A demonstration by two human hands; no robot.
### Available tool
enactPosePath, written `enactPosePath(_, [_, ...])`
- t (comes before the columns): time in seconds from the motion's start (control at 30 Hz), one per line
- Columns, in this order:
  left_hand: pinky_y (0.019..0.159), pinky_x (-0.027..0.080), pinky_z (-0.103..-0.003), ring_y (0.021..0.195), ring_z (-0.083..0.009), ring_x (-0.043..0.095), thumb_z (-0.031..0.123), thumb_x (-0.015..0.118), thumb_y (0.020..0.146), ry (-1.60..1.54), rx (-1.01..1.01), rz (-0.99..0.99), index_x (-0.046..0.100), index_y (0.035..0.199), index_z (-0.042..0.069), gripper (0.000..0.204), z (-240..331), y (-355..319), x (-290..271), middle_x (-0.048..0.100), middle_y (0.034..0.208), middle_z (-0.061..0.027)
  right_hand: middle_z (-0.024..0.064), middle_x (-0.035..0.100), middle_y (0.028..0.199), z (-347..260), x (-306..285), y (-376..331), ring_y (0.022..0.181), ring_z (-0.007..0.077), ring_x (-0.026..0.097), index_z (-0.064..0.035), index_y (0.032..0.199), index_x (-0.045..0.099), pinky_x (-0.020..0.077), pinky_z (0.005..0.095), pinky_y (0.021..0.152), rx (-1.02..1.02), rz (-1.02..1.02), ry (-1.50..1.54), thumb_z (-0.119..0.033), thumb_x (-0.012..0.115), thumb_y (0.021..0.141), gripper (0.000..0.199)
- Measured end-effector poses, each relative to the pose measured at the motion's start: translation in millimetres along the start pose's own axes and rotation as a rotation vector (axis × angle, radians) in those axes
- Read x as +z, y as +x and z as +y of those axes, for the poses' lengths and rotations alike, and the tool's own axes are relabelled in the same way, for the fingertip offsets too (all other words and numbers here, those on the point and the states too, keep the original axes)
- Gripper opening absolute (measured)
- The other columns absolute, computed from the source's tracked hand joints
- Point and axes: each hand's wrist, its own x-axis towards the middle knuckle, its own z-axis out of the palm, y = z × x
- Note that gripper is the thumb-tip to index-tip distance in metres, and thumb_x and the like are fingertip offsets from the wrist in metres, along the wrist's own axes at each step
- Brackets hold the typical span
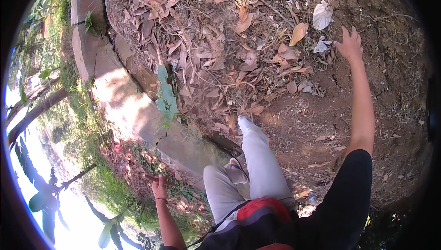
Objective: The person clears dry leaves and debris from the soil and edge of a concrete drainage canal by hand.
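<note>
My right hand (350, 45) reaches out over bare brown soil, fingers spread, with nothing visible in it. Just left of its thumb lies a crumpled whitish scrap (322, 45), perhaps a dry leaf or paper; I cannot tell whether they touch. A pale, broad dry leaf (323, 16) lies a little farther off, beside an orange-brown leaf (299, 34). Low on the left, my left hand (159, 187) is closed around a brown stick-like thing (150, 177), which sticks out on both sides of the fist. What exactly it is does not show clearly.
A cracked concrete curb (133, 105) curves along the left, with a green leafy plant (167, 95) against it. Dry leaf litter (206, 61) covers the ground ahead. My legs (264, 158) straddle the curb's edge. Branches (36, 110) and greenery stand beyond at left.
</note>
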Motion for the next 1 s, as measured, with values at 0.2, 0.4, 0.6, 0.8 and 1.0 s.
enactPosePath(0.2, [0.065,0.044,-0.027,0.072,-0.0102,0.054,0.037,0.055,0.091,0.3,-0.087,-0.075,0.06,0.085,0.001,0.037,73,-49,-1,0.061,0.076,-0.0024,0.0061,-0.015,0.153,-18,68,47,0.139,0.0404,-0.007,-0.0325,0.146,-0.002,0.019,0.0631,0.104,-0.034,-0.316,-0.072,-0.033,0.079,0.065,0.115])
enactPosePath(0.4, [0.068,0.044,-0.027,0.072,-0.0106,0.054,0.041,0.055,0.091,0.17,-0.164,0.057,0.061,0.081,0.002,0.041,125,-12,1,0.061,0.074,-0.0014,0.0109,-0.015,0.152,-3,151,53,0.133,0.0551,-0.006,-0.0219,0.145,0.016,0.0135,0.0699,0.1,0.077,-0.166,-0.404,-0.017,0.063,0.079,0.081])
enactPosePath(0.6, [0.07,0.044,-0.03,0.073,-0.0129,0.054,0.036,0.052,0.093,0.196,-0.08,-0.142,0.063,0.082,0.001,0.038,228,42,93,0.061,0.076,-0.0035,0.0189,-0.016,0.15,-17,127,55,0.128,0.0624,-0.008,-0.0156,0.142,0.024,0.0148,0.0705,0.099,0.07,-0.257,-0.41,-0.022,0.067,0.076,0.08])
enactPosePath(0.8, [0.071,0.044,-0.031,0.075,-0.0148,0.054,0.032,0.051,0.094,0.133,0.194,-0.431,0.066,0.08,0.001,0.038,319,24,133,0.061,0.079,-0.0053,0.0242,-0.025,0.146,-27,115,61,0.125,0.0646,-0.015,-0.008,0.143,0.02,0.0099,0.0712,0.099,0.118,-0.453,-0.444,-0.024,0.067,0.076,0.084])
enactPosePath(1.0, [0.072,0.045,-0.031,0.076,-0.0145,0.056,0.035,0.052,0.093,0.066,-0.148,-0.218,0.064,0.087,0.0,0.038,302,43,74,0.061,0.076,-0.0046,0.0263,-0.03,0.143,-49,91,67,0.125,0.0634,-0.016,-0.0075,0.146,0.013,0.0124,0.0681,0.102,0.197,-0.616,-0.521,-0.03,0.071,0.075,0.095])
